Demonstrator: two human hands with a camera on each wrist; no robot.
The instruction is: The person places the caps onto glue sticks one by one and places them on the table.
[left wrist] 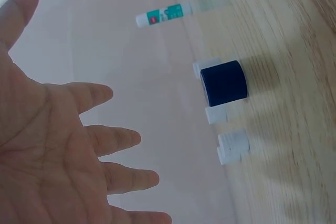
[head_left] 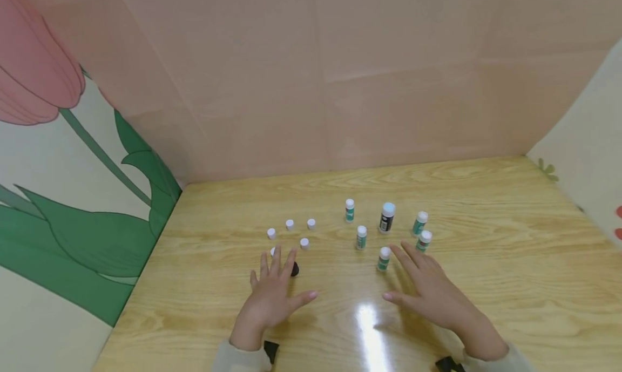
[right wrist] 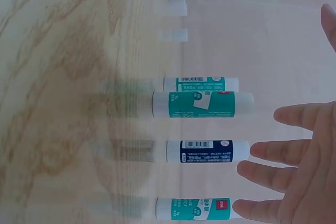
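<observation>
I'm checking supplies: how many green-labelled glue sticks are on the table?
5: the back-left glue stick, a nearer one, the frontmost one, one at right and another in front, beside the right hand, which might hide more.

Six glue sticks (head_left: pixel 361 241) in all: one dark-labelled stick (head_left: pixel 386 224) and five green-labelled sticks (head_left: pixel 350 214), set around it at about 3, 4, 6, 8 and 9 o'clock in the head view. At 9 o'clock from this group are six short cylinders: five white cylinders (head_left: pixel 290 225), one of them partly covered by the left hand (head_left: pixel 272 296), and one dark cylinder (left wrist: pixel 224 83) at 6 o'clock from them. One tabletop (head_left: pixel 194 264) carries all twelve. Hands: two, counting the right hand (head_left: pixel 434 296).
</observation>
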